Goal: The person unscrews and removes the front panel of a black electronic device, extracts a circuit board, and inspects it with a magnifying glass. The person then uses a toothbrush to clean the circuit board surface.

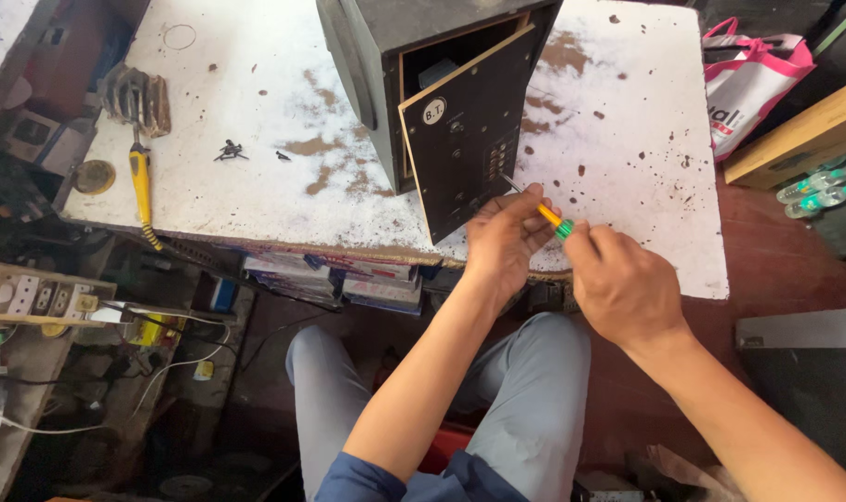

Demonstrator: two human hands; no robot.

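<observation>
While both hands (572,256) grip a screwdriver (551,220) at the speaker panel (465,130) — loose screws (230,150) lie well apart.

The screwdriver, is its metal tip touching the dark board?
Touching. The head view shows the screwdriver shaft running straight onto the dark board, no gap at its tip, while both hands grip it.

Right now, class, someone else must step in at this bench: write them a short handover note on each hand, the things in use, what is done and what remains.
Right hand: grips the screwdriver by its orange and green handle.
Left hand: fingers steady the shaft near the tip.
Tip sits at the back panel of the black speaker box on the white table.
Done: panel hangs ajar; loose screws lie on the table.
Left: the panel's lower right edge remains attached.
</observation>
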